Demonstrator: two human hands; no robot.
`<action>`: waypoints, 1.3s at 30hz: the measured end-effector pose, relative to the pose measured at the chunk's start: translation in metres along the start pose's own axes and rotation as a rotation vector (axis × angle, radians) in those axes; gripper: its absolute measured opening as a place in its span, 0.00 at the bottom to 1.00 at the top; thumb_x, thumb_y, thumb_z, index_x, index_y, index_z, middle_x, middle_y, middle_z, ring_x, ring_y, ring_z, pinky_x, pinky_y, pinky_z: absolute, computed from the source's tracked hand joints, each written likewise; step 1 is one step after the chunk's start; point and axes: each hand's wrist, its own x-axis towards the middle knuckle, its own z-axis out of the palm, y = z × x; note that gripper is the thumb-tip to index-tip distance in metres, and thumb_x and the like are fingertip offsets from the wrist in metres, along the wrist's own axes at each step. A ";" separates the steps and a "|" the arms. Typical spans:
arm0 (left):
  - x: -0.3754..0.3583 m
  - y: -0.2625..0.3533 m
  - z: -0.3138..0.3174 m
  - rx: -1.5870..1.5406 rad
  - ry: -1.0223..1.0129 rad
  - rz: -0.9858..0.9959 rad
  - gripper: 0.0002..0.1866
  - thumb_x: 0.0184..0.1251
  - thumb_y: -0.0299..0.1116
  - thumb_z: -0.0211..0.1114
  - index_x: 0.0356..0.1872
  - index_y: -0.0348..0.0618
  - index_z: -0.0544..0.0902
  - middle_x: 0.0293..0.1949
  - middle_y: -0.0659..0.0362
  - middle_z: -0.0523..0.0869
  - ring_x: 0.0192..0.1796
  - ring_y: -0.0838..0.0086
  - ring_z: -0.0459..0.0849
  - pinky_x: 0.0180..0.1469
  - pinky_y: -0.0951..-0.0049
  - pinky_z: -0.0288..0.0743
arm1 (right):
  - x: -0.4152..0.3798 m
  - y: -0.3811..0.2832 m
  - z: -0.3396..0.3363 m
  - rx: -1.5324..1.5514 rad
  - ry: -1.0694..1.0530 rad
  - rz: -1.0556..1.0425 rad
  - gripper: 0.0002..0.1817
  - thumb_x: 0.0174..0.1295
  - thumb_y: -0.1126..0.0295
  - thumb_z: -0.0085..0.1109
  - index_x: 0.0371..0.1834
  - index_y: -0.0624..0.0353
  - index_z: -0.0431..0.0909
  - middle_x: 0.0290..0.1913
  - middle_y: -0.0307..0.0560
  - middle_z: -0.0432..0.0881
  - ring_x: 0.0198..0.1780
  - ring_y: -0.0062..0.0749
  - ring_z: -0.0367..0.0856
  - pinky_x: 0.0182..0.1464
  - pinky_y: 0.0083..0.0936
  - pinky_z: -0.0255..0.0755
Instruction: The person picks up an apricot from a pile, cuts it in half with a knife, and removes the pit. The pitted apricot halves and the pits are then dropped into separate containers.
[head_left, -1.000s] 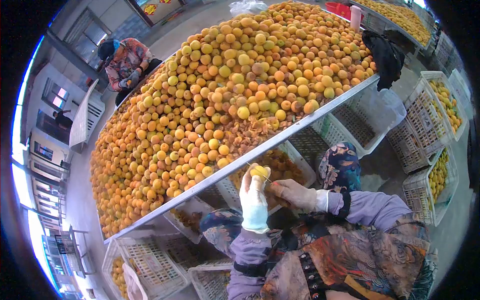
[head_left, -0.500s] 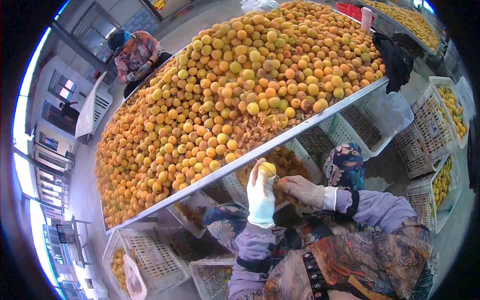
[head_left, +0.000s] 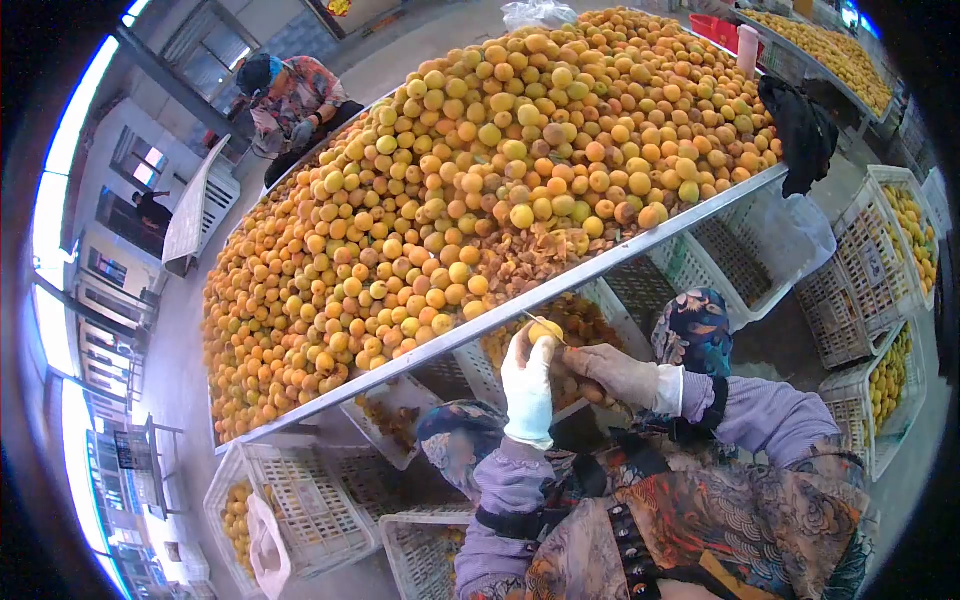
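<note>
Gloved in white, my left hand (head_left: 528, 385) is closed round a yellow apricot (head_left: 546, 331) just below the metal edge of the table (head_left: 500, 315). My right hand (head_left: 612, 374), in a dull greyish glove, is closed beside it and grips a thin tool (head_left: 540, 322), whose slim end shows at the fruit; its handle is mostly hidden by the fingers. Under both hands stands a white crate of split fruit (head_left: 585, 322). Beyond the table edge rises a large heap of apricots (head_left: 440, 210), with torn fruit pieces (head_left: 540, 252) near the edge.
White crates stand below at left (head_left: 310, 505) and at right (head_left: 845, 290). A black bag (head_left: 800, 130) hangs on the table's right corner near a pink bottle (head_left: 747, 50). Another person (head_left: 295, 100) sits across the heap at upper left; one more figure (head_left: 152, 212) is farther back.
The view has shifted slightly, so the scene sits a little lower and farther right. Both hands stay together at the apricot, and the thin tool lies at a flatter angle over it.
</note>
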 end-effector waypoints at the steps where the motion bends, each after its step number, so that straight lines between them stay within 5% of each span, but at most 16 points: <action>1: -0.001 0.001 0.001 -0.010 0.010 -0.018 0.18 0.68 0.36 0.56 0.52 0.32 0.74 0.44 0.56 0.80 0.47 0.75 0.77 0.51 0.76 0.70 | -0.001 0.000 0.002 -0.014 0.006 -0.049 0.21 0.67 0.46 0.44 0.36 0.52 0.75 0.15 0.33 0.67 0.12 0.17 0.61 0.13 0.17 0.55; 5: 0.000 -0.016 0.003 -0.169 0.020 -0.105 0.18 0.69 0.39 0.56 0.49 0.32 0.76 0.43 0.57 0.80 0.46 0.75 0.77 0.51 0.76 0.70 | 0.016 0.028 0.010 0.084 0.091 -0.193 0.22 0.67 0.44 0.42 0.35 0.52 0.75 0.14 0.33 0.67 0.12 0.17 0.60 0.12 0.17 0.53; 10: -0.005 -0.006 0.006 -0.096 0.036 -0.065 0.16 0.69 0.36 0.55 0.49 0.33 0.75 0.42 0.57 0.80 0.44 0.78 0.76 0.49 0.78 0.69 | 0.010 0.020 0.002 0.132 -0.028 0.044 0.23 0.65 0.42 0.43 0.38 0.51 0.74 0.14 0.33 0.66 0.10 0.17 0.59 0.11 0.16 0.53; 15: 0.006 -0.002 -0.004 0.120 -0.020 0.030 0.16 0.66 0.32 0.58 0.51 0.34 0.75 0.44 0.54 0.80 0.44 0.76 0.77 0.49 0.77 0.71 | 0.005 0.002 0.004 0.071 -0.028 0.060 0.23 0.66 0.43 0.43 0.39 0.51 0.74 0.14 0.33 0.67 0.10 0.17 0.59 0.11 0.16 0.53; 20: 0.004 -0.012 0.004 -0.083 0.068 -0.075 0.17 0.70 0.40 0.55 0.45 0.34 0.76 0.37 0.56 0.82 0.38 0.76 0.79 0.43 0.78 0.72 | 0.020 0.029 0.018 0.167 0.117 -0.171 0.22 0.67 0.45 0.43 0.41 0.53 0.75 0.16 0.32 0.70 0.11 0.16 0.60 0.12 0.15 0.55; 23: 0.005 -0.011 0.000 -0.156 0.048 -0.214 0.17 0.70 0.40 0.55 0.45 0.34 0.76 0.37 0.55 0.82 0.38 0.76 0.79 0.43 0.78 0.72 | 0.020 0.026 0.019 0.130 0.113 -0.089 0.23 0.68 0.45 0.41 0.40 0.53 0.75 0.17 0.32 0.70 0.12 0.16 0.60 0.13 0.16 0.55; 27: 0.009 -0.010 -0.001 -0.093 0.009 -0.161 0.16 0.69 0.40 0.56 0.44 0.34 0.77 0.36 0.56 0.83 0.37 0.78 0.79 0.40 0.79 0.72 | 0.022 0.023 0.005 0.107 0.019 -0.006 0.23 0.68 0.45 0.40 0.40 0.52 0.76 0.16 0.31 0.69 0.11 0.16 0.59 0.12 0.18 0.54; 31: 0.011 -0.016 0.003 0.020 0.029 -0.152 0.16 0.70 0.40 0.53 0.43 0.35 0.77 0.34 0.58 0.81 0.38 0.77 0.81 0.39 0.79 0.75 | 0.014 0.016 0.007 0.362 -0.108 0.104 0.23 0.68 0.43 0.38 0.33 0.49 0.73 0.12 0.30 0.62 0.09 0.18 0.55 0.10 0.18 0.50; 35: 0.011 -0.019 0.014 -0.192 0.107 -0.256 0.21 0.70 0.50 0.49 0.36 0.43 0.80 0.29 0.60 0.81 0.25 0.78 0.74 0.25 0.77 0.66 | 0.014 0.021 0.008 0.602 -0.172 0.212 0.24 0.67 0.41 0.37 0.27 0.48 0.69 0.10 0.30 0.57 0.08 0.20 0.51 0.10 0.19 0.44; 39: 0.011 -0.013 0.015 -0.154 0.116 -0.431 0.24 0.68 0.56 0.48 0.33 0.45 0.80 0.24 0.60 0.80 0.22 0.77 0.74 0.21 0.74 0.65 | 0.013 0.021 0.005 0.486 -0.090 0.140 0.27 0.63 0.36 0.38 0.22 0.47 0.71 0.09 0.29 0.52 0.08 0.19 0.50 0.10 0.20 0.46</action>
